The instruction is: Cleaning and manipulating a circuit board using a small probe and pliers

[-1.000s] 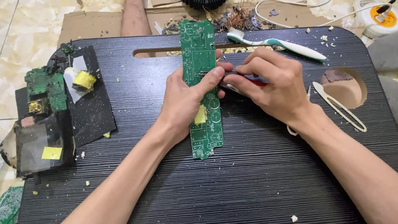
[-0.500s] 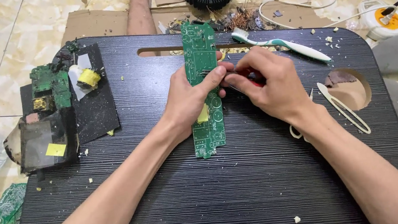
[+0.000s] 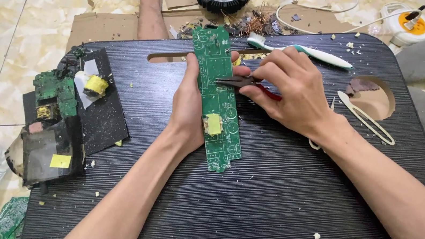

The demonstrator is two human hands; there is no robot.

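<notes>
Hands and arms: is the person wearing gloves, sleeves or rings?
No. The left hand and right hand are bare: no gloves or rings show. Both forearms are bare as far as the picture's edge, with no sleeve, watch or bracelet in view.

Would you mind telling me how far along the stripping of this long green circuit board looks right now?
Done: a pile of stripped boards and parts lies at the tray's left. In hand: the left hand steadies the long green board while the right hand works pliers at it. Left: a yellow component sits on the board.
</notes>
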